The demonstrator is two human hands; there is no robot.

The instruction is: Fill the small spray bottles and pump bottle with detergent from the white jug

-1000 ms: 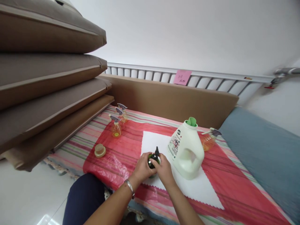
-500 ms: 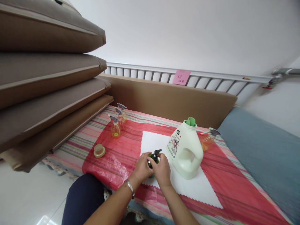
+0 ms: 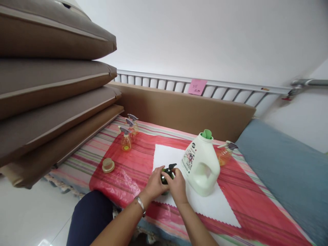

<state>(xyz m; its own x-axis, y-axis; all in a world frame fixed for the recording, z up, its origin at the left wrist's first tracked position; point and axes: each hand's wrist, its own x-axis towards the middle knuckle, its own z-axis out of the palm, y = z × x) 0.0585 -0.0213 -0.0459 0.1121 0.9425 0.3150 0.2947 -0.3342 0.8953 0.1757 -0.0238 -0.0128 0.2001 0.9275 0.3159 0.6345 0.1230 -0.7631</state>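
Note:
Both hands are closed around a small dark green pump bottle (image 3: 167, 175), low in the middle of the head view. My left hand (image 3: 156, 181) wraps its left side, a metal bracelet on the wrist. From the right, my right hand (image 3: 177, 186) grips the upper part, just under the black pump head. Fingers hide much of the bottle body. It is over a white cloth (image 3: 166, 152) with a zigzag edge. Just right of my right hand stands a large pale green jug (image 3: 203, 171) with a label, a side handle and a green piece in its mouth.
Several clear spray bottles (image 3: 126, 141) stand at the back left; another spray bottle (image 3: 225, 155) is behind the jug. A yellowish cap (image 3: 108, 165) lies on the red plastic sheet (image 3: 143, 143). Stacked brown cushions (image 3: 58, 75) rise at left. A brown board (image 3: 179, 106) leans along the back.
The view has shifted slightly, so the jug and the right-hand spray bottle appear a little further left. Both hands keep their hold on the pump bottle, with hardly any visible movement.

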